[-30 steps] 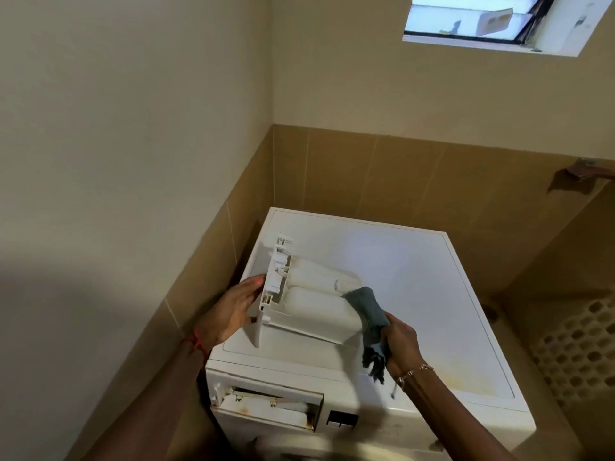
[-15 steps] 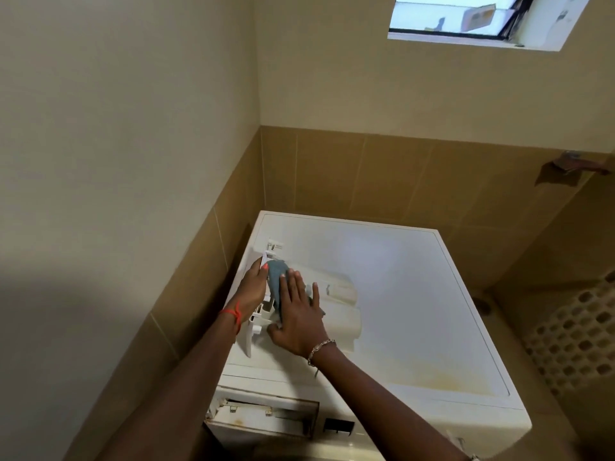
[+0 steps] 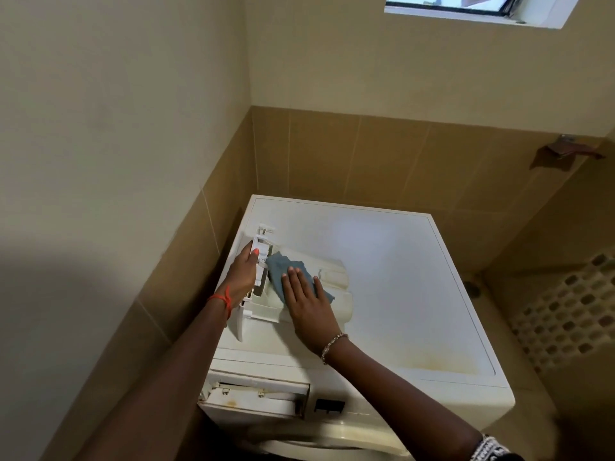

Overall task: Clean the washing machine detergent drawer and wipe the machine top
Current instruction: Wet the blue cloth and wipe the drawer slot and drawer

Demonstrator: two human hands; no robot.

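Observation:
The white detergent drawer (image 3: 332, 281) lies upside down on the washing machine top (image 3: 399, 277), near its left edge. My left hand (image 3: 243, 274) grips the drawer's front end from the left. My right hand (image 3: 306, 301) lies flat with straight fingers on a blue-grey cloth (image 3: 283, 271), pressing it onto the drawer's underside. Part of the cloth is hidden under my palm.
The empty drawer slot (image 3: 256, 392) gapes at the machine's front left. Yellowish stains (image 3: 442, 364) mark the top near its front right edge. Tiled walls close in on the left and behind. A perforated laundry basket (image 3: 565, 307) stands to the right.
A second ago my right hand held the bunched cloth at the drawer's right end. It then moved left onto the drawer, and now presses the spread cloth a little further right.

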